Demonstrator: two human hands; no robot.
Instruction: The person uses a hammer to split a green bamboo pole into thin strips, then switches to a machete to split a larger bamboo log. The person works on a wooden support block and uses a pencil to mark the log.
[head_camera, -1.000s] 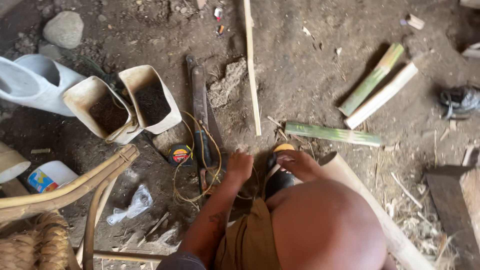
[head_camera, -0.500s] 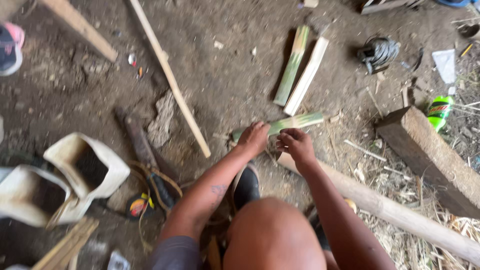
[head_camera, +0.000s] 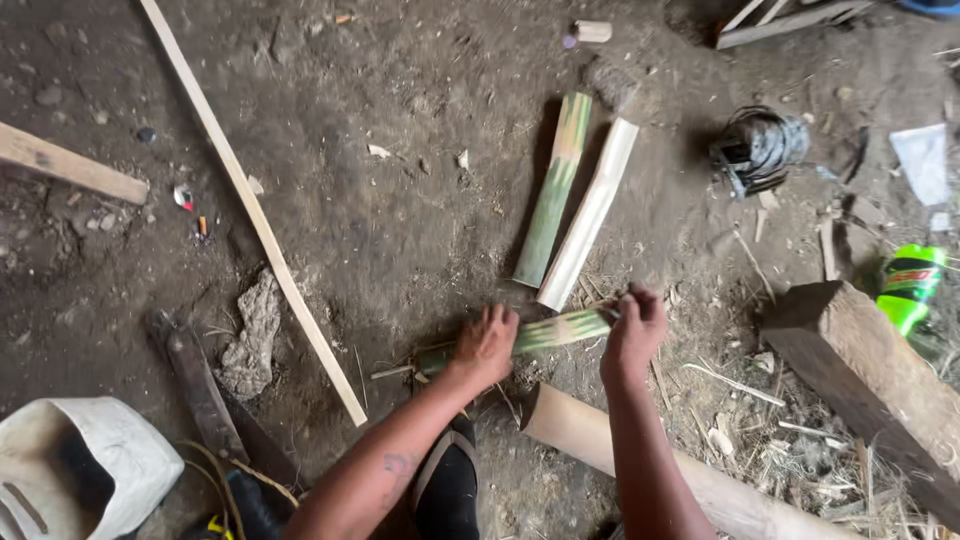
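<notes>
While both arms are stretched forward over the dirt floor (head_camera: 400, 230), a short green bamboo piece (head_camera: 550, 332) lying crosswise on the ground is held at both ends: the left hand (head_camera: 487, 345) is pressed down over its left part with fingers curled, and the right hand (head_camera: 633, 333) is closed in a grip around its right end. Two longer split bamboo pieces (head_camera: 575, 200) are seen at twelve o'clock from the hands, just beyond them. A thick pale pole (head_camera: 690, 470) lies at five o'clock, and a long thin slat (head_camera: 255, 215) at ten o'clock.
</notes>
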